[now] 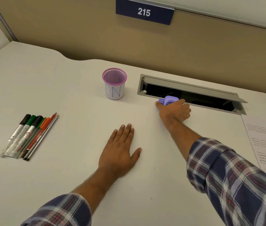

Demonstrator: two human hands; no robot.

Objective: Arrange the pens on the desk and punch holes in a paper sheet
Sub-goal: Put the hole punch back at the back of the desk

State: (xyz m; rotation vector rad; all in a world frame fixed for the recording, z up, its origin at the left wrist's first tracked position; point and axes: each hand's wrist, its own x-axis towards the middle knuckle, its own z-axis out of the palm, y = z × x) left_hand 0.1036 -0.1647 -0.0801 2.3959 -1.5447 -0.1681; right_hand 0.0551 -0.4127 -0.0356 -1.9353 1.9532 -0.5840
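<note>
Punch (168, 100), small purple plastic, gripped in right hand (173, 111) at cable tray (192, 88) edge: light, rigid (best held across body); left hand (118, 152) flat, empty.

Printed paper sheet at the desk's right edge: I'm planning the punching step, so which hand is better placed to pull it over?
Probably the left hand: it lies flat and free, though farther from the printed paper sheet. The right hand is nearer but grips the small purple hole punch.
</note>
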